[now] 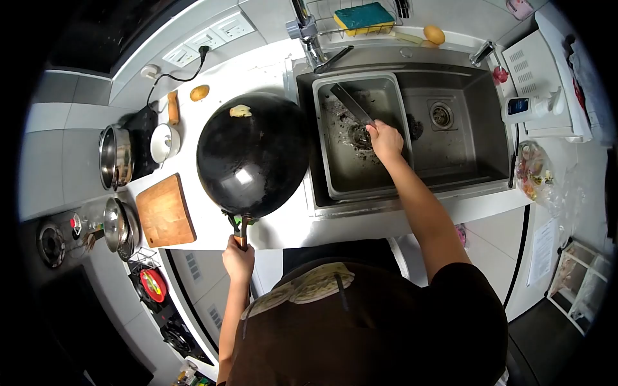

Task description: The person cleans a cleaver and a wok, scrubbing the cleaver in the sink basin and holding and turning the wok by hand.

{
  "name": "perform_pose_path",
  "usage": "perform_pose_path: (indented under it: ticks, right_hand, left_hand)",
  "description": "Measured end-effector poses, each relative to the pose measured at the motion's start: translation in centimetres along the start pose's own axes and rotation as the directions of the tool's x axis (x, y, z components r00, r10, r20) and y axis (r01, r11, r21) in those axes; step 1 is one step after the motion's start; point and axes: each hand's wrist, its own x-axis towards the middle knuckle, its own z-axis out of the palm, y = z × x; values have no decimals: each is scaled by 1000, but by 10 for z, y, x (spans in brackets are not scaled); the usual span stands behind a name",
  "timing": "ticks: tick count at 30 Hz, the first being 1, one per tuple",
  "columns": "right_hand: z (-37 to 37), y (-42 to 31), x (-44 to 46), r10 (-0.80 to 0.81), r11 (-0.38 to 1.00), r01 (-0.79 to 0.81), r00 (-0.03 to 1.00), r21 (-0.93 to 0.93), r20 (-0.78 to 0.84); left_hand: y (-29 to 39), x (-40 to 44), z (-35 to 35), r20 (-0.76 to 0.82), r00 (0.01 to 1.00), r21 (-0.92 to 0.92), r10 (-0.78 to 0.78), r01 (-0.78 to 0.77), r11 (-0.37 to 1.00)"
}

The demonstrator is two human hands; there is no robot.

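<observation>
My left hand (pixel 239 258) is closed around the wooden handle of a large black wok (pixel 254 154) on the white counter. A pale, yellowish piece (pixel 240 111) shows on the wok's dark surface; I cannot tell what it is. Over the left sink basin, my right hand (pixel 385 138) grips a kitchen knife (pixel 352 103), its dark blade pointing up and left. Beneath the knife is a grey rectangular tub (pixel 322 154) set in the basin, with dark scraps scattered in its bottom. The knife's handle is mostly hidden by my fingers.
Left of the wok are a wooden cutting board (pixel 166 211), a white bowl (pixel 165 143), a potato (pixel 199 93) and steel pots (pixel 116 157). A faucet (pixel 315 51) rises behind the sink. A sponge (pixel 364 18) and a soap bottle (pixel 531 107) stand around it.
</observation>
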Motion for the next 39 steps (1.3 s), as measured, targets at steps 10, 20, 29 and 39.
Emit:
perform_pose_path:
  ticks: [10, 20, 29, 39]
  right_hand:
    - [-22, -13, -27, -243, 946, 272, 955, 178, -168]
    - [-26, -44, -37, -251, 841, 304, 952, 448, -177]
    - [-64, -74, -44, -266, 756, 339, 941, 560, -210]
    - [-120, -130, -50, -348, 634, 513, 857, 578, -379]
  left_hand:
    - [-17, 2, 27, -36, 999, 51, 22, -20, 999]
    - [-8, 6, -11, 44, 999, -24, 25, -24, 999]
    - [-41, 0, -55, 308, 952, -452, -6, 152, 879]
    - [-64, 17, -84, 403, 915, -547, 14, 228, 805]
